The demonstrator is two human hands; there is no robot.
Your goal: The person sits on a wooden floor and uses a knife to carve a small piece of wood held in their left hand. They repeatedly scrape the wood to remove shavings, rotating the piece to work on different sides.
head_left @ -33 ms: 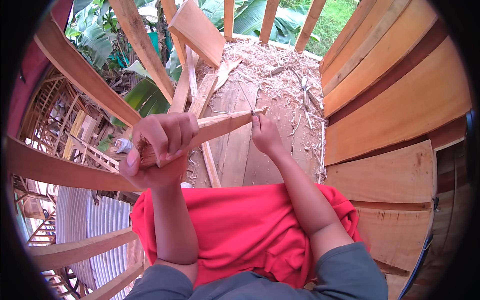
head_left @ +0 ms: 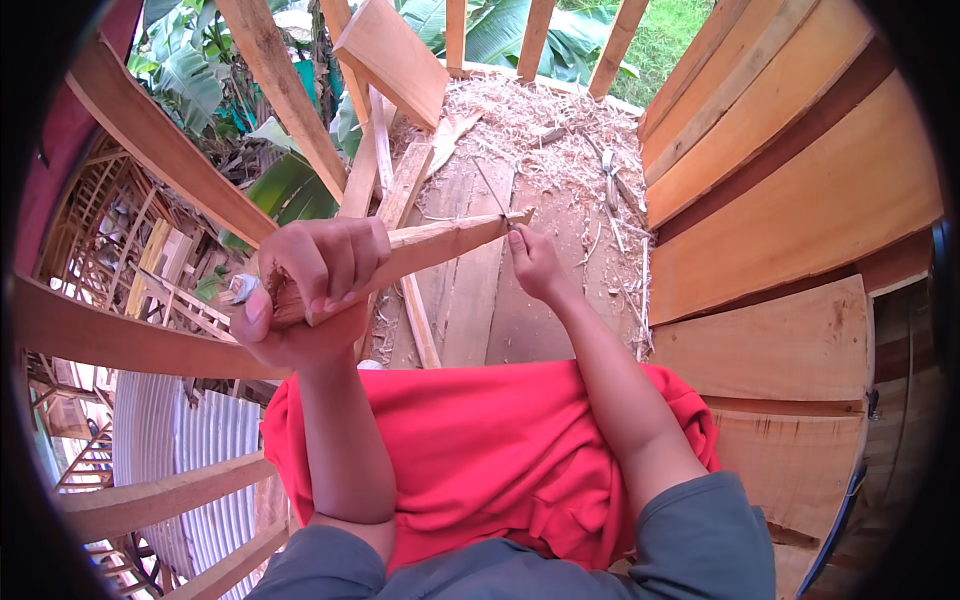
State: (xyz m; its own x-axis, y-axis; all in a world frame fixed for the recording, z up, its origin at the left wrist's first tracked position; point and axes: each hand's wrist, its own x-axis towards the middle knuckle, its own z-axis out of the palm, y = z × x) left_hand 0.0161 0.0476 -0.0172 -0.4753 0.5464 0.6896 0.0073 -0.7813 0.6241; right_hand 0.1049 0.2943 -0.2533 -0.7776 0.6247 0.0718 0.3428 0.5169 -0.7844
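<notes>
My left hand [head_left: 318, 268] is closed round the near end of a long piece of wood [head_left: 440, 248], which slants away up to the right and narrows at its far end. Near that far end, my right hand [head_left: 541, 264] grips a knife whose thin dark blade [head_left: 489, 184] points up and to the left across the wood. The knife's handle is hidden in the fist. A red cloth [head_left: 470, 440] lies over my lap, below both forearms.
Curly wood shavings [head_left: 560, 120] cover the far plank floor [head_left: 470, 310]. Loose boards [head_left: 405, 185] and a thick block [head_left: 392, 62] lie at the far left. Slatted rails [head_left: 150, 350] stand left; plank panels [head_left: 770, 215] form a wall at right.
My left hand and the wood have shifted slightly left and up. The right hand with the knife has moved a little to the right. Both grips stay the same.
</notes>
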